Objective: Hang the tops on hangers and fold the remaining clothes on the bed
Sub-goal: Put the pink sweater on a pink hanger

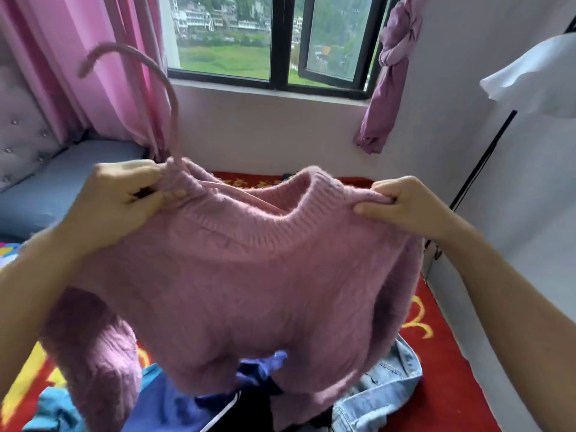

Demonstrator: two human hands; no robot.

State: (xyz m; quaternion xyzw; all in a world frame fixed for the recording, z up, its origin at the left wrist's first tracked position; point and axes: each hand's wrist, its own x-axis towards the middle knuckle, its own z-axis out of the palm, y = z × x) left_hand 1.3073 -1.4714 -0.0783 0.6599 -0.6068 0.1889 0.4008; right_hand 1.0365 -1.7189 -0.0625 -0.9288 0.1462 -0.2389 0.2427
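Observation:
A fuzzy pink knitted sweater (237, 294) hangs in the air in front of me, above the bed. My left hand (124, 194) grips its left shoulder at the collar. My right hand (402, 207) pinches the right shoulder. A pink flocked hanger (170, 98) rises from the sweater beside my left hand, its hook curving up to the left. One hanger arm shows inside the open neck; the rest is hidden by the knit. Under the sweater lie a denim jacket (380, 391), a purple garment (174, 403), a dark garment with white stripes (240, 410) and a teal one (56, 406).
The bed has a red cover with yellow patterns (436, 353). A grey tufted headboard (21, 132) and blue-grey mattress stand at the left. Pink curtains (103, 63) flank the window (274, 39). A white garment (536, 79) hangs at the right by a black rack pole.

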